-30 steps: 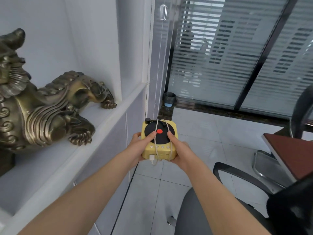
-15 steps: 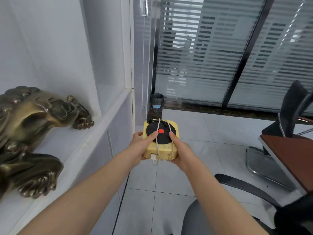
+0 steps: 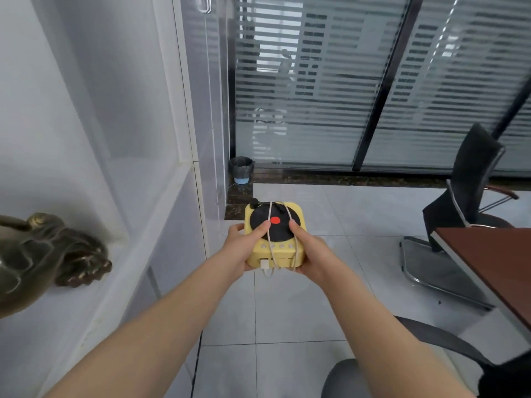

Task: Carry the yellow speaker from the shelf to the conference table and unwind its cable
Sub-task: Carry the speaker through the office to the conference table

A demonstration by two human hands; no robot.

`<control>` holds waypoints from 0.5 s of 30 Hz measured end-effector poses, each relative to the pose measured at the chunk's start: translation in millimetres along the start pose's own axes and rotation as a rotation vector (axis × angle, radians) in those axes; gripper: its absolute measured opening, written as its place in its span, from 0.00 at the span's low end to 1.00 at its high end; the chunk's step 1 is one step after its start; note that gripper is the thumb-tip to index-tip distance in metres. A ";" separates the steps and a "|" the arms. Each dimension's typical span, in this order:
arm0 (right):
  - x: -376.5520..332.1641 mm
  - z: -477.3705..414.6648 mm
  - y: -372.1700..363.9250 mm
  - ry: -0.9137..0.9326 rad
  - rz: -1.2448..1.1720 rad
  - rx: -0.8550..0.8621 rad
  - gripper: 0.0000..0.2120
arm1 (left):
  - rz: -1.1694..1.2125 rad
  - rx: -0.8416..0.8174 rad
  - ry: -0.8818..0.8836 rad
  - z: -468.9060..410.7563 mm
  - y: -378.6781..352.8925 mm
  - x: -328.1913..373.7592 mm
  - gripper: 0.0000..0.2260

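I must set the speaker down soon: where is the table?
In the head view the table is at the right edge, right of the speaker, with a black chair behind it.

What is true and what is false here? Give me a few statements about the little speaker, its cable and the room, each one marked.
1. The left hand and the right hand both hold the yellow speaker. True.
2. The white cable hangs loose, fully unwound. False: it is wrapped around the speaker.
3. The speaker sits on the conference table. False: it is held in the air above the floor, and the table is off to the right.
4. A bronze statue stands on the white shelf to the left. True.
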State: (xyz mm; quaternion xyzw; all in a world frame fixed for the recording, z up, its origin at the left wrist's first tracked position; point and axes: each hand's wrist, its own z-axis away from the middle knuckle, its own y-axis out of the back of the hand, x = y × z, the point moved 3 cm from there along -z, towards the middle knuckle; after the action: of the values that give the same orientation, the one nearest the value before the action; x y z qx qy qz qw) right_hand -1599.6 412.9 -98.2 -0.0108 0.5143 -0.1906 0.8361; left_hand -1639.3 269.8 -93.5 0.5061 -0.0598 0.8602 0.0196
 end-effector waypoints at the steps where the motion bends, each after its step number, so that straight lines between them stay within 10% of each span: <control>1: -3.6 -6.4 0.5 -0.006 -0.001 0.004 0.20 | -0.008 -0.001 0.001 -7.4 -2.1 3.4 0.30; 15: -102.4 -130.5 19.8 0.021 -0.001 0.021 0.20 | -0.035 -0.043 -0.050 -148.1 -59.5 89.9 0.32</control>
State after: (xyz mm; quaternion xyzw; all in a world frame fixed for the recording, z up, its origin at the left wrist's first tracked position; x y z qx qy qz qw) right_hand -1747.1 488.3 -76.2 -0.0003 0.5209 -0.1965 0.8307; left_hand -1806.1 344.6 -81.1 0.5281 -0.0698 0.8452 0.0440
